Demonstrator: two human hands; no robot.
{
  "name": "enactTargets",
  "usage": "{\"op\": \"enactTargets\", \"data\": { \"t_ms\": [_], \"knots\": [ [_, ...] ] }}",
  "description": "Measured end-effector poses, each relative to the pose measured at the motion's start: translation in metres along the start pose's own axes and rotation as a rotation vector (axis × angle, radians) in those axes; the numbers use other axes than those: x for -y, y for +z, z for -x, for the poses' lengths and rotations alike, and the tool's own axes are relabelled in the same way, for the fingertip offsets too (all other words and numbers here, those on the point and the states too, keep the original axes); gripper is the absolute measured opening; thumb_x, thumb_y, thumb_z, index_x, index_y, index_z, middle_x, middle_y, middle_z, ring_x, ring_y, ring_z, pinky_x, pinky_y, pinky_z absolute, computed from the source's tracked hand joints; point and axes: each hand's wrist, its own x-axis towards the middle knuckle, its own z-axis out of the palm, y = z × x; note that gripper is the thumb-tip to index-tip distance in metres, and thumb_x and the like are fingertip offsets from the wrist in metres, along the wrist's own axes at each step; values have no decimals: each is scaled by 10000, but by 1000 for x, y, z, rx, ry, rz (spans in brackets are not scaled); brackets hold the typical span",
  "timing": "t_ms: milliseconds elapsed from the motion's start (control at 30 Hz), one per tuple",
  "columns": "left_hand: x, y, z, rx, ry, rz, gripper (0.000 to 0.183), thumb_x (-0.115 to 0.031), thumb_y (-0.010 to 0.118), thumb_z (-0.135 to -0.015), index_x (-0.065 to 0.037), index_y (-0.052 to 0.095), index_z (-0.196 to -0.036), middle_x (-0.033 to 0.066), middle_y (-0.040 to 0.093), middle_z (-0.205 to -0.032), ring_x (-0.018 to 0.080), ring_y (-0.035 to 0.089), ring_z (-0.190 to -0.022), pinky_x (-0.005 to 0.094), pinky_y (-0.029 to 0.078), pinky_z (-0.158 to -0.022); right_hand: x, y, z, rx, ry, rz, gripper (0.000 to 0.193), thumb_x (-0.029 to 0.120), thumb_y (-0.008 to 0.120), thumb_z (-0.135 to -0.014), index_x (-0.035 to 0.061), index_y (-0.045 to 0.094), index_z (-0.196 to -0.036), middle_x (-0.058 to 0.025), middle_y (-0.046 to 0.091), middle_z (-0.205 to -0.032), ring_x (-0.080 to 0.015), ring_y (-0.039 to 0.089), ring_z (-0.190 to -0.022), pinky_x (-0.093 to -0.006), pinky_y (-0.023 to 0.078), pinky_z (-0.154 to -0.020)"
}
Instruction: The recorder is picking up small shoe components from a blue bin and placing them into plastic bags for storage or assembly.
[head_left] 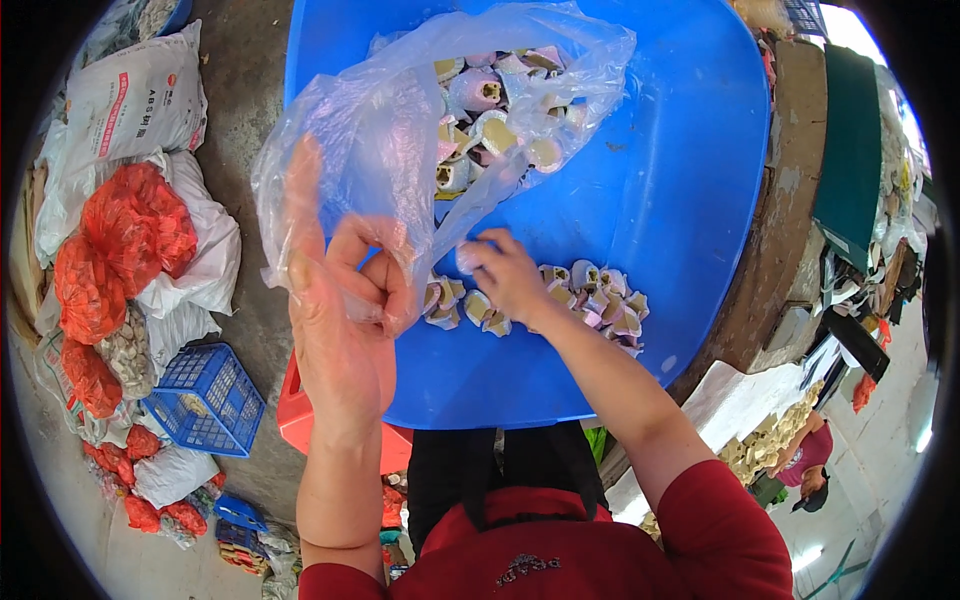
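My left hand [345,300] grips the edge of a clear plastic bag [370,140]. One finger stretches up behind the film while others curl in on it. The bag's mouth gapes over the blue tub, and its film partly veils my left fingers. Small pinkish-silver hollow pieces [476,92] with yellowish insides show in and through the bag. My right hand [515,280] is closed, with a pale pink piece [467,257] at its fingertips beside the bag. More loose pieces [610,305] lie under and right of that hand, and a few [440,300] sit to its left.
The blue tub [690,200] spans the space before me. A red container [295,405] stands under its left edge. Sacks [135,100], red bags [125,230] and a blue crate [208,398] line the left floor. A worn wooden edge [785,220] borders the right. Another person [808,455] is far right.
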Motion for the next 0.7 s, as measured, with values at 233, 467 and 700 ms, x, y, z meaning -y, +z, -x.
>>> {"op": "enactTargets", "data": {
  "t_ms": [233,467,700],
  "knots": [
    [-2,-5,2,-18,30,1,905,-675,456,-798,-127,131,-1441,42,493,-847,54,358,-500,181,234,-440,48,-108,10,-77,458,-1265,442,120,520,-878,95,387,-1299,-135,495,-1199,-241,589,-921,-346,535,-574],
    [3,-13,1,109,81,4,697,-540,367,-907,-192,100,-1448,36,482,-895,66,394,-584,181,267,-435,117,-138,-39,-218,98,-903,476,281,489,-925,35,388,-1320,-173,480,-1251,-249,554,-1043,-351,520,-733],
    [1,-14,3,48,25,85,751,-536,379,-911,-93,82,-1439,76,493,-922,75,348,-562,203,253,-485,90,-66,-6,30,233,-542,446,33,600,-774,117,523,-1205,-119,531,-1117,-259,541,-946,-353,464,-768]
  ]
}}
